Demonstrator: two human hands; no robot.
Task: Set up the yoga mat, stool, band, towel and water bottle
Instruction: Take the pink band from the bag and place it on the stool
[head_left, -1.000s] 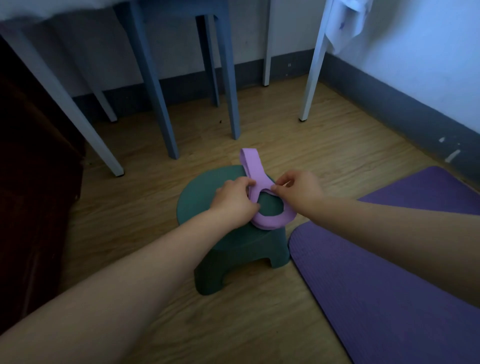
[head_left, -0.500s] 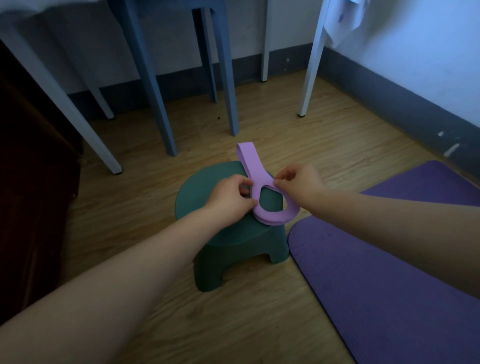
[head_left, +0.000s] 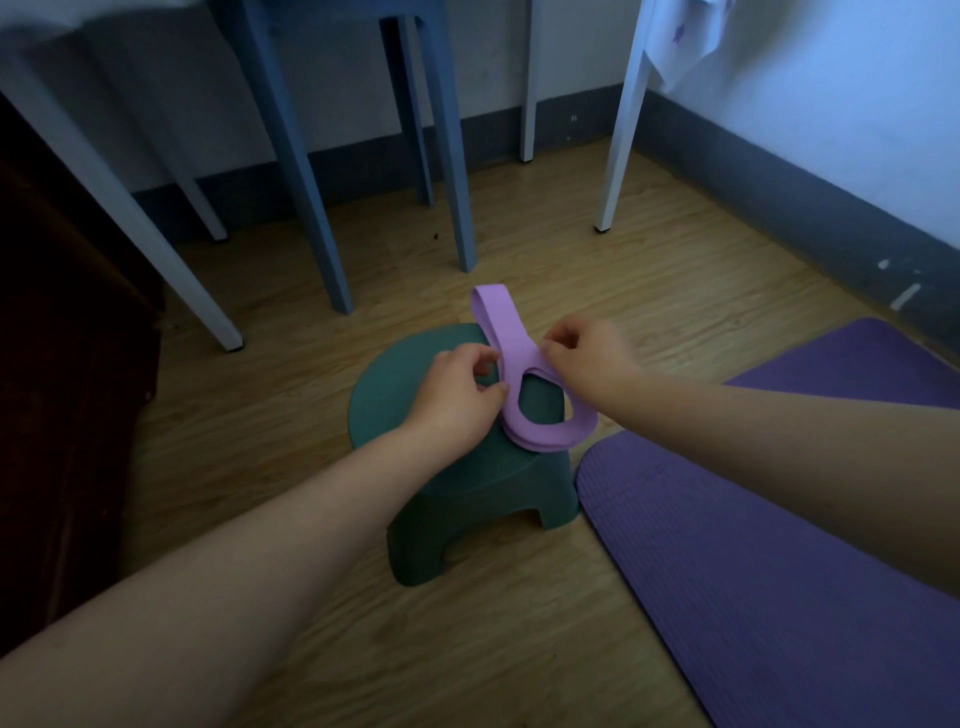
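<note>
A low dark green stool (head_left: 395, 395) stands on the wooden floor in the middle of the view. A pale purple band (head_left: 506, 332) lies looped on its round seat, one end sticking out past the far rim. My left hand (head_left: 457, 395) pinches the band's left edge. My right hand (head_left: 587, 358) pinches it from the right, where the loop narrows. A purple yoga mat (head_left: 779, 561) lies unrolled on the floor, its rounded end touching the stool's right side. No towel or water bottle shows in the frame.
Blue stool legs (head_left: 306, 197) and white table legs (head_left: 621, 130) stand behind the stool. A white cloth (head_left: 685, 36) hangs at the top right. Dark furniture (head_left: 67, 364) fills the left side. A wall with grey skirting (head_left: 810, 208) runs along the right.
The loop of the band has opened a little wider between my hands. Both hands stay on it over the stool.
</note>
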